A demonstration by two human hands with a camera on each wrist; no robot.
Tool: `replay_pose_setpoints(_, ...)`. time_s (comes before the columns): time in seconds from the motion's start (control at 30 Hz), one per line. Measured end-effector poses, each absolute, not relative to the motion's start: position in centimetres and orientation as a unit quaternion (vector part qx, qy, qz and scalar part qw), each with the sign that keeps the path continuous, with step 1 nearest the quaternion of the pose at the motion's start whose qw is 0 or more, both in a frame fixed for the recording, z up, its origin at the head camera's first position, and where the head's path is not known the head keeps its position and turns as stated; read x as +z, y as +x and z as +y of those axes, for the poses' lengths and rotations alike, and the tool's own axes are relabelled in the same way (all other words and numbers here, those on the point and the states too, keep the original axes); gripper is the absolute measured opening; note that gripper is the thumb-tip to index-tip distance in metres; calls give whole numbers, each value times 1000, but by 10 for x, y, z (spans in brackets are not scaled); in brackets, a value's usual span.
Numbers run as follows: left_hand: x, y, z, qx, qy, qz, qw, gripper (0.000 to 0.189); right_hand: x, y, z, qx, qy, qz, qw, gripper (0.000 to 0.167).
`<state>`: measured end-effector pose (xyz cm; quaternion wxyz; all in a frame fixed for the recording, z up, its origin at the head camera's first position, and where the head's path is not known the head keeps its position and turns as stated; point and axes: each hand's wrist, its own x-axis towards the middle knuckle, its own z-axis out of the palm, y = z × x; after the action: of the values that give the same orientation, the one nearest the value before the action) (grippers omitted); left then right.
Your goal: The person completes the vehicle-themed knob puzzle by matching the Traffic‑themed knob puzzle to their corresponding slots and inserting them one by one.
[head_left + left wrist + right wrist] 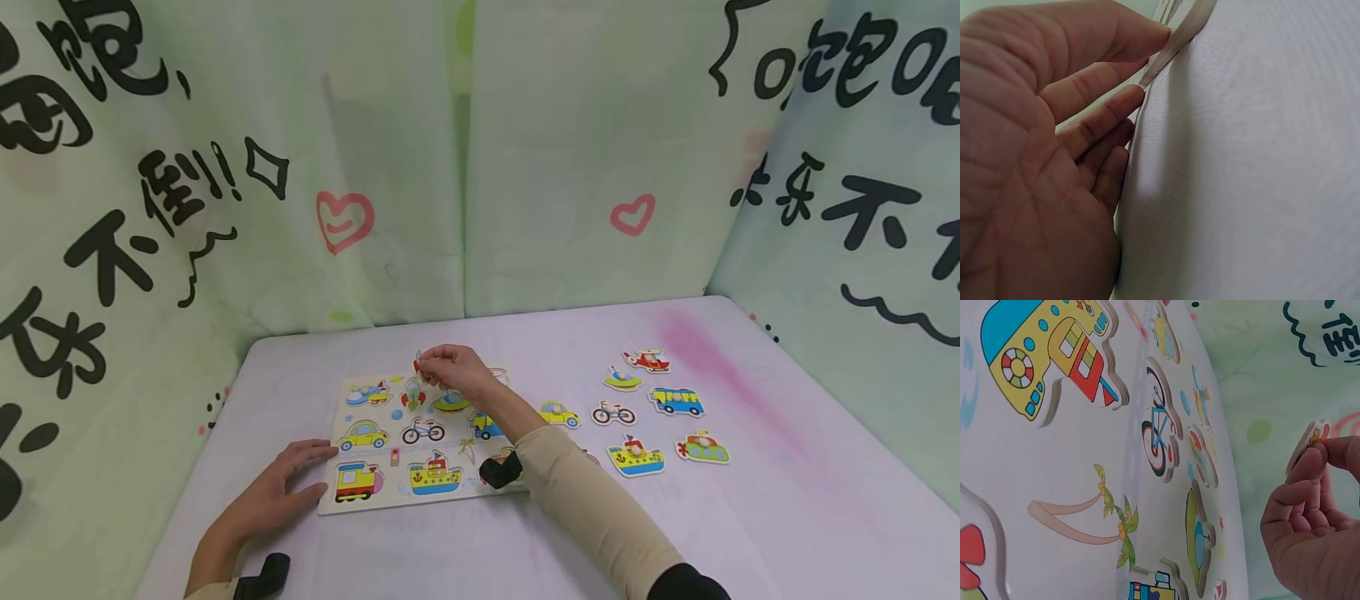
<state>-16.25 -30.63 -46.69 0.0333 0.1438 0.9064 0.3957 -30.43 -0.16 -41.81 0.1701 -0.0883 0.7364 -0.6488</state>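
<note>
My right hand (457,371) pinches a small flat puzzle piece (1309,445) with some red and orange print between thumb and fingertips; its picture is mostly hidden. It is held up over the far edge of the puzzle board (397,450), above the printed rocket (413,395). That board is white, with recessed vehicle pictures such as a bicycle (1158,428) and a boat (1047,347). At the board's left side, my left hand (281,483) has its fingers extended, with fingertips and thumb (1116,31) touching the edge.
Loose pieces lie right of the board: a yellow car (559,414), bicycle (612,413), blue bus (677,402), boat (636,457), green submarine (702,447), flying saucer (622,379) and red aircraft (647,361). The pale tablecloth (787,517) meets printed curtains (525,167) behind.
</note>
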Motion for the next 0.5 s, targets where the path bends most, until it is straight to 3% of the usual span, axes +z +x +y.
replay_pose_setpoints(0.5, -468, -164, -308, 396, 147, 906, 35, 46, -424, -310, -11, -621, -95, 755, 187, 20)
